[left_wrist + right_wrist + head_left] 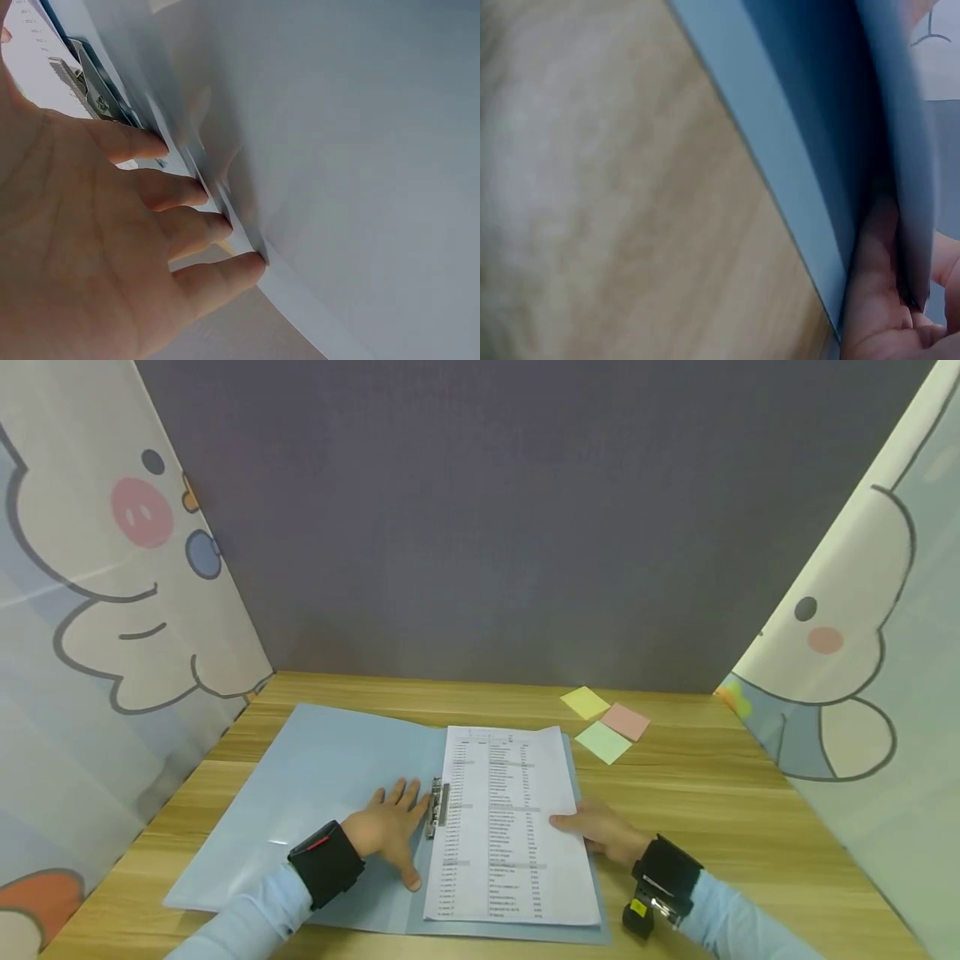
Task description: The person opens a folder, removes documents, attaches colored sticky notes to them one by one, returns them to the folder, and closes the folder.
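A light blue folder (pixel 330 768) lies spread open on the wooden table. On its right half rests a stack of printed sheets (pixel 517 852) with rows of text. A metal clip (pixel 435 806) sits at the sheets' left edge, by the fold. My left hand (pixel 386 831) is spread on the left cover, fingertips beside the clip; its fingers (pixel 199 236) touch the blue plastic in the left wrist view. My right hand (pixel 603 833) pinches the right edge of the sheets, thumb on top. In the right wrist view its fingers (pixel 874 277) reach under the lifted sheets (pixel 911 150).
Yellow (pixel 585 702), pink (pixel 626 722) and green (pixel 603 742) sticky notes lie beyond the folder's upper right corner. A dark grey panel (pixel 495 527) closes off the table's back. Cartoon-printed curtains (pixel 97 635) hang at both sides.
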A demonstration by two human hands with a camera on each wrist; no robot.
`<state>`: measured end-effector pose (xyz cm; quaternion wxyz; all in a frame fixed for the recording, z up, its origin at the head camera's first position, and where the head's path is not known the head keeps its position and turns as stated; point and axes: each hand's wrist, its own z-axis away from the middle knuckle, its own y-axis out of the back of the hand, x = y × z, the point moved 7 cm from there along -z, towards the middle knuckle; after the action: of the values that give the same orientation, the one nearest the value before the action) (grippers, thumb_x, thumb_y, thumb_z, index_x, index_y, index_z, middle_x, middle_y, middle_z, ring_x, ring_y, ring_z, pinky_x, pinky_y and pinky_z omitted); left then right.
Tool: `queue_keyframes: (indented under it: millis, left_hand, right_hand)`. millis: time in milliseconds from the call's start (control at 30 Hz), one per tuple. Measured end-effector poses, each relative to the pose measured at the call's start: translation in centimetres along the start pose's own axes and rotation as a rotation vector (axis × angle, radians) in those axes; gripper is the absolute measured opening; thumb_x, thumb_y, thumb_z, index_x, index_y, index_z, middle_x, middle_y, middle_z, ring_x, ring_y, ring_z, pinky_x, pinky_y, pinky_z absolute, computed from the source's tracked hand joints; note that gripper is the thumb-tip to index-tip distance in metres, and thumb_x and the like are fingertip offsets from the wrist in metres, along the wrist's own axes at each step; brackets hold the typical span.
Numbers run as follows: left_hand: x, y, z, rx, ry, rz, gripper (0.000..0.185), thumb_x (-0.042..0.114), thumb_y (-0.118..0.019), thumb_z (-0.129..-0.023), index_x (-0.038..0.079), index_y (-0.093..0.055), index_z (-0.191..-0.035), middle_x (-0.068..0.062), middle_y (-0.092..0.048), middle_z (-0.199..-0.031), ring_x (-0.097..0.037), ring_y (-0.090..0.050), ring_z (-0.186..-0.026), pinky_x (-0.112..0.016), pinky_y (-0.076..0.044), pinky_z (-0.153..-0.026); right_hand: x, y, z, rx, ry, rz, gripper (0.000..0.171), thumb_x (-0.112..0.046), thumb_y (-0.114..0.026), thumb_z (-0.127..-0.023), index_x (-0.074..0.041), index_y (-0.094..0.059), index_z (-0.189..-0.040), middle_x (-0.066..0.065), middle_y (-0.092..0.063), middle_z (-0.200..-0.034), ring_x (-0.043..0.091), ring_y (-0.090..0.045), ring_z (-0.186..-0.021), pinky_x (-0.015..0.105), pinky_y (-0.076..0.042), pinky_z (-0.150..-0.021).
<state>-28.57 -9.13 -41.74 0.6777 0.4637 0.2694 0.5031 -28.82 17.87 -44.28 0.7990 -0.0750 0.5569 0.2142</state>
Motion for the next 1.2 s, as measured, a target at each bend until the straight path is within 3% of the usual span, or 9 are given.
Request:
queue_keyframes:
  millis: [267,433,700,1000,1200]
  left_hand:
    - [-0.5,-0.4,-0.7,0.003,-0.042,0.063,0.125,0.057,-0.081,-0.052,0.000,-0.019,-0.144,-0.021,-0.010,-0.152,-0.040,-0.005,-0.139,-0.058,-0.010,-0.109]
    - [-0.6,0.8,-1.1,0.022,-0.090,0.136,0.116,0.053,-0.078,-0.060,-0.003,-0.021,-0.143,-0.024,-0.016,-0.150,-0.042,-0.012,-0.138,-0.060,-0.014,-0.107]
    - [-0.9,2.1,-3.0,0.035,-0.091,0.155,0.108,0.048,-0.077,-0.065,-0.006,-0.022,-0.142,-0.027,-0.020,-0.148,-0.041,-0.018,-0.137,-0.057,-0.019,-0.107]
    - [-1.1,2.1,-4.4,0.014,-0.107,0.241,0.105,0.041,-0.081,-0.064,-0.002,-0.025,-0.142,-0.025,-0.019,-0.148,-0.041,-0.014,-0.138,-0.054,-0.014,-0.110]
    - [-0.8,1.9,-4.4,0.058,-0.123,0.296,0.105,0.036,-0.083,-0.061,-0.001,-0.028,-0.142,-0.027,-0.019,-0.148,-0.043,-0.013,-0.137,-0.056,-0.014,-0.109]
  right_hand:
    - [0.2,0.2,-0.4,0.010,0.005,0.049,0.042,-0.020,-0.058,-0.089,0.007,-0.049,-0.121,0.016,-0.068,-0.099,0.025,-0.068,-0.083,0.033,-0.055,-0.069]
    - [0.4,0.4,-0.6,0.000,0.004,0.059,0.044,-0.021,-0.059,-0.088,0.007,-0.050,-0.120,0.016,-0.068,-0.100,0.026,-0.068,-0.084,0.035,-0.055,-0.070]
    - [0.4,0.6,-0.8,0.028,-0.002,0.109,0.041,-0.021,-0.060,-0.088,0.006,-0.053,-0.117,0.014,-0.069,-0.096,0.024,-0.068,-0.081,0.032,-0.054,-0.068]
    - [0.2,0.4,-1.0,-0.001,0.009,0.103,0.041,-0.022,-0.060,-0.088,0.006,-0.053,-0.118,0.014,-0.068,-0.097,0.024,-0.068,-0.082,0.033,-0.054,-0.068]
    - [0.3,0.5,-0.7,0.002,0.017,0.100,0.041,-0.022,-0.059,-0.088,0.006,-0.053,-0.117,0.014,-0.069,-0.097,0.024,-0.068,-0.080,0.032,-0.054,-0.066]
